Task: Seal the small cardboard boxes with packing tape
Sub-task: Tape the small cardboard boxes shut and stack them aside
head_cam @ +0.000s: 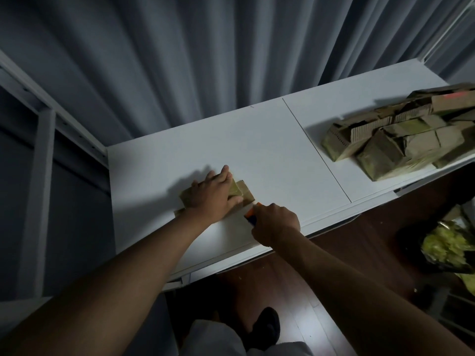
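The left hand (214, 195) was laid flat, fingers straight and slightly spread, on top of a small cardboard box (237, 191), which was pressed against the white table (270, 150). The right hand (276, 223) was curled tightly around an orange and blue tool (250, 214), which was held against the box's near right edge; whether this was a tape dispenser or a cutter could not be told. Both forearms were extended forward from the lower edge of the view, with the left wrist crossing the box's near left corner. The box, brown with a glossy taped strip across its top, was positioned near the table's front left. A pile of cardboard boxes (401, 140) was heaped well apart, at the table's right end.
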